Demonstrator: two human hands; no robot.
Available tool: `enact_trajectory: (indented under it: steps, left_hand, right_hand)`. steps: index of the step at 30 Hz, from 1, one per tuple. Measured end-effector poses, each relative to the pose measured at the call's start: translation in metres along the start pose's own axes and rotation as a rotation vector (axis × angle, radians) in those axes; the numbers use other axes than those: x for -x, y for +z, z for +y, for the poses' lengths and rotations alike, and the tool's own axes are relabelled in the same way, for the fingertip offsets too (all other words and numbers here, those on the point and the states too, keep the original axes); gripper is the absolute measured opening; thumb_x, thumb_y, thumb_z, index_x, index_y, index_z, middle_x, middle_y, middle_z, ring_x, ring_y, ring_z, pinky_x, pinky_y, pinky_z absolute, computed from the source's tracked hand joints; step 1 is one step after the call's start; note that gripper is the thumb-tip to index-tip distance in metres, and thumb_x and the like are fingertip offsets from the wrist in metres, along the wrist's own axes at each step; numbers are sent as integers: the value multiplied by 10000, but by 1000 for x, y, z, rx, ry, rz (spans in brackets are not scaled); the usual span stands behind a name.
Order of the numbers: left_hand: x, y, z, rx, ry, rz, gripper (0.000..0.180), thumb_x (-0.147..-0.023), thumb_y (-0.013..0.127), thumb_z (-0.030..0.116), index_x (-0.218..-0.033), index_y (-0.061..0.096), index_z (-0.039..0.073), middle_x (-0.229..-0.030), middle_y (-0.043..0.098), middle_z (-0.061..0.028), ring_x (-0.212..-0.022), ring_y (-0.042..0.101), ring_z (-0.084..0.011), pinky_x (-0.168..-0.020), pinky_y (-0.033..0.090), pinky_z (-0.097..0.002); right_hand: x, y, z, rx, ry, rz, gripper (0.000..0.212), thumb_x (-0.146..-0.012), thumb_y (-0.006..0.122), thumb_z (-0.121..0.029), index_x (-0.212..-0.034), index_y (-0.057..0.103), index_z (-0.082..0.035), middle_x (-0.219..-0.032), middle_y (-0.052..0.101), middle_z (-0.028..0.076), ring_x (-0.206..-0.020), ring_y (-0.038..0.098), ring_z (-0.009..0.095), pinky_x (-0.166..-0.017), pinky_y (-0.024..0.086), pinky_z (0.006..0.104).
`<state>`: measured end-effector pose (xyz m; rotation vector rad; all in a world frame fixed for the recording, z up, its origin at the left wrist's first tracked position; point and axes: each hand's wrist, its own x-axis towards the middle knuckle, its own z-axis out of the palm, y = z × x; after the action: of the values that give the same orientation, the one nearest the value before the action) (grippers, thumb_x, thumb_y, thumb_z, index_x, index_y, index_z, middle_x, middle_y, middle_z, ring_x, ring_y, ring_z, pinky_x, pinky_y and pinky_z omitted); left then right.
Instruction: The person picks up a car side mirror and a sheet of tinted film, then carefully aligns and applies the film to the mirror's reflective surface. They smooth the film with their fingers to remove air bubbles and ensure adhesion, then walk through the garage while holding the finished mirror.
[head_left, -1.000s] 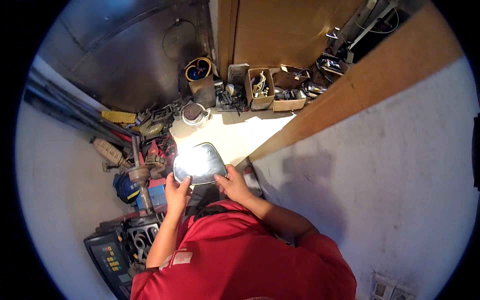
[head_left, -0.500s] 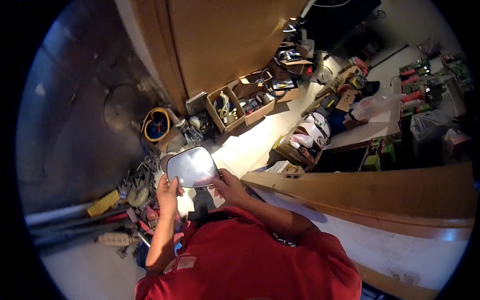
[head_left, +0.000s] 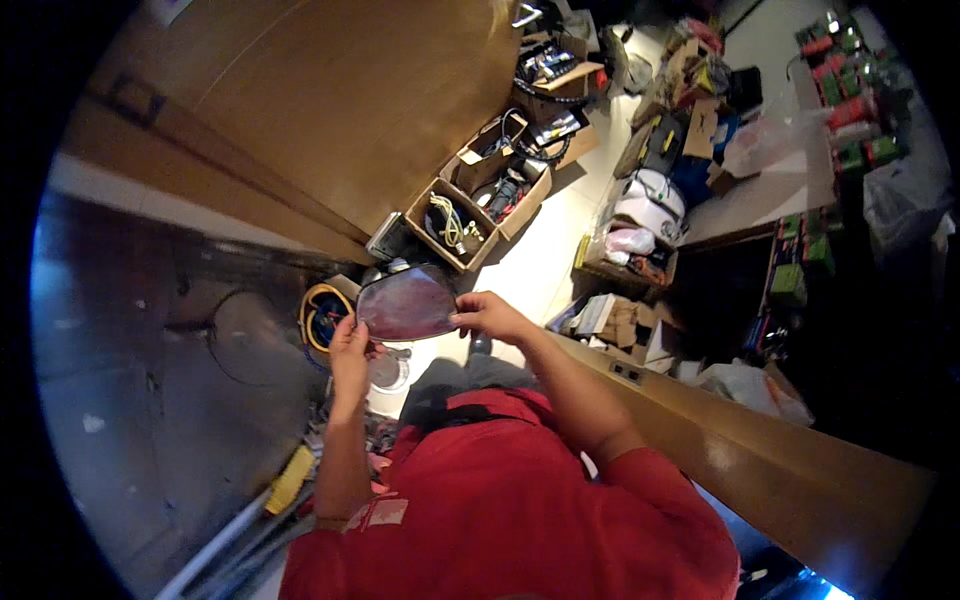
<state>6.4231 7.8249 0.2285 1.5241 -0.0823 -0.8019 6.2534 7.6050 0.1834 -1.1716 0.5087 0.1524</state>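
Between my two hands I hold a flat mirror (head_left: 405,303) with rounded corners and a dark rim. A dull reddish reflection fills its face. My left hand (head_left: 350,345) pinches the lower left edge, thumb on the front. My right hand (head_left: 488,315) grips the right edge between thumb and fingers. Just behind the mirror's left side stands a round yellow-rimmed tub (head_left: 311,310) with blue stuff inside. Below the mirror, a pale round object (head_left: 388,372) rests on the floor, partly hidden.
Open cardboard boxes (head_left: 452,225) of cables and parts line the wooden door (head_left: 350,110). More filled boxes (head_left: 635,245) stand right of the lit tile floor (head_left: 545,225). A wooden ledge (head_left: 720,425) runs along my right. A yellow piece (head_left: 290,480) and pipes lie at the lower left.
My view has turned, and I stand nearer the boxes. Both hands still hold the mirror, now tilted differently: its bright grey face has become dark reddish.
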Motion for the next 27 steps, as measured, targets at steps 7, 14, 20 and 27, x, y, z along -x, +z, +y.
enact_trajectory:
  steps: [7, 14, 20, 27]
  left_hand:
    - [-78, 20, -1, -149, -182, -201, 240, -993, 501, 173, -1171, 570, 28, -843, 659, -63, -565, 621, -123, -481, 477, -222]
    - [-168, 82, 21, -163, -303, -389, 235, -987, 519, 188, -1165, 578, 46, -834, 654, -46, -547, 622, -122, -455, 490, -222]
    - [-231, 149, 47, -304, -300, -557, 236, -984, 539, 215, -1145, 594, 52, -796, 628, -21, -532, 591, -98, -465, 485, -216]
    - [-288, 220, 61, -402, -336, -579, 345, -969, 567, 194, -1289, 531, 69, -872, 641, -34, -658, 619, -111, -553, 504, -239]
  right_hand:
    - [-35, -54, -7, -21, 10, 79, 126, -844, 723, -144, -852, 632, -57, -691, 615, 7, -600, 557, 105, -533, 451, 269]
    - [-41, -106, -43, -100, 63, 23, 90, -861, 696, -142, -896, 664, -66, -750, 649, 0, -666, 601, 97, -581, 474, 243]
    - [-42, -142, -75, -84, 45, 280, 113, -859, 699, -145, -917, 661, -55, -737, 645, 6, -638, 593, 103, -566, 456, 244]
    - [-50, -194, -88, -130, -11, 522, 121, -854, 683, -119, -810, 597, -45, -660, 606, 15, -581, 580, 98, -501, 439, 251]
